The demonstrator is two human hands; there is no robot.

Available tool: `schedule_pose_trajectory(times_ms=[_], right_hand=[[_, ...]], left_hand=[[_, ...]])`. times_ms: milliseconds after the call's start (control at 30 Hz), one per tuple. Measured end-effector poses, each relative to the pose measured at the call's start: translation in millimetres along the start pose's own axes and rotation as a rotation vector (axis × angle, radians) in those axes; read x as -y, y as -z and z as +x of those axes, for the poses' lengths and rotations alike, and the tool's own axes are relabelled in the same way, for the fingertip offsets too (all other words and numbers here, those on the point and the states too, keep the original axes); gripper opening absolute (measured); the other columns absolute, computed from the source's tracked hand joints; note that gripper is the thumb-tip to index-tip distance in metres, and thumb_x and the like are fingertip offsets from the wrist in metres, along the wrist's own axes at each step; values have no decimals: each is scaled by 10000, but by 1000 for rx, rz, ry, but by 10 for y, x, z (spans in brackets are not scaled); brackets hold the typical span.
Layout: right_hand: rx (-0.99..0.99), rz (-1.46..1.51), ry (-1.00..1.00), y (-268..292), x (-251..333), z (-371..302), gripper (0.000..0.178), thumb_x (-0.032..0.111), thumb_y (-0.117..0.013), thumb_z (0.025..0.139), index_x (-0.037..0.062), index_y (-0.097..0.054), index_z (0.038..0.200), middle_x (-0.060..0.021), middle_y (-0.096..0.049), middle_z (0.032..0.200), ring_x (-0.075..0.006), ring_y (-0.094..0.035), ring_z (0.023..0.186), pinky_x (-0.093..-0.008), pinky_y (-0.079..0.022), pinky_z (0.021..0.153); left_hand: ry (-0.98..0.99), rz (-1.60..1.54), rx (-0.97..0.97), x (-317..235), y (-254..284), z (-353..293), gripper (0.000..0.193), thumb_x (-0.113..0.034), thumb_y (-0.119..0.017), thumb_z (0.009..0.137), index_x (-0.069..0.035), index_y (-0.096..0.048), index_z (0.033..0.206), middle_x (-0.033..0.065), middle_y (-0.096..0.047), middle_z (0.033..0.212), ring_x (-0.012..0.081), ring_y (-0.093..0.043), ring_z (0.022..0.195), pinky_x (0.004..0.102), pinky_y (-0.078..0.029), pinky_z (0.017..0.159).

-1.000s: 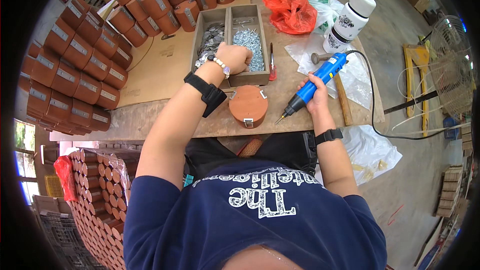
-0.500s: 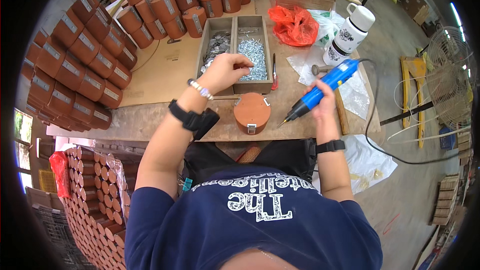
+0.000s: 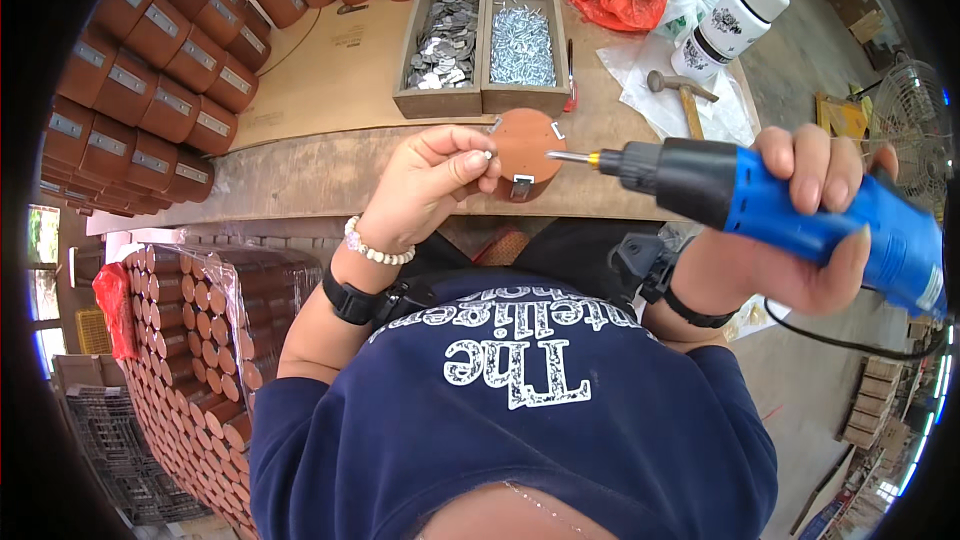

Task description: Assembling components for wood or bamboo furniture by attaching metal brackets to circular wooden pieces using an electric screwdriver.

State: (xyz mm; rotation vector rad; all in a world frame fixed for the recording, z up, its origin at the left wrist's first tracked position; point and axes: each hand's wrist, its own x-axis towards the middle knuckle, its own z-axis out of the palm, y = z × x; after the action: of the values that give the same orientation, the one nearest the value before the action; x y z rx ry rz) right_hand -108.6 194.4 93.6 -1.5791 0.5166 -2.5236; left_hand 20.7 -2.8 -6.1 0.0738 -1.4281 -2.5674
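In the head view, the left hand (image 3: 425, 175) is narrowed to a pinch, thumb and fingertips around a small pale piece (image 3: 489, 154) whose exact shape is too small to tell. The right hand (image 3: 800, 275) is wrapped around a blue power screwdriver (image 3: 700, 180), its bit pointing left toward that pinch. The round brown block (image 3: 525, 140) is on the bench (image 3: 300, 180) close to the front edge, with metal fittings around its rim; whether the bit touches it cannot be told.

The pinch looks slight, so the piece could slip and drop over the front edge. With the bit aimed toward the fingertips, a skid or an early start could catch them. The block seems unheld, so a sideways push might turn it or shove it off that edge. The power cord (image 3: 860, 348), hanging beyond the right edge, could tug at the tool.

For room, the bare strip along the front edge runs open left of the block. Behind the block, the two-part tray (image 3: 440, 103) limits movement toward the far edge; toward the right edge, the hammer (image 3: 690, 100) and bottle (image 3: 735, 20) take up space.
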Motion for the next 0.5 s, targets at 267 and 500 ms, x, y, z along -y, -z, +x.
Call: schedule_pose_trajectory(times_ms=[267, 500], right_hand=[[88, -153, 8, -170, -176, -117, 500, 162, -459, 775, 41, -285, 1228, -56, -446, 841, -164, -439, 731, -346, -358, 685], [-8, -137, -54, -192, -226, -172, 508, 152, -456, 770, 35, -267, 1227, -69, -443, 811, -169, -440, 705, -350, -367, 663]], left_hand=[[24, -282, 128, 160, -91, -27, 128, -96, -525, 823, -9, -543, 915, 68, -570, 784, 124, -518, 684, 236, -439, 660], [48, -212, 115, 162, -114, -73, 142, -157, -501, 840, -41, -519, 919, 44, -549, 738, 138, -485, 673, 302, -384, 672]])
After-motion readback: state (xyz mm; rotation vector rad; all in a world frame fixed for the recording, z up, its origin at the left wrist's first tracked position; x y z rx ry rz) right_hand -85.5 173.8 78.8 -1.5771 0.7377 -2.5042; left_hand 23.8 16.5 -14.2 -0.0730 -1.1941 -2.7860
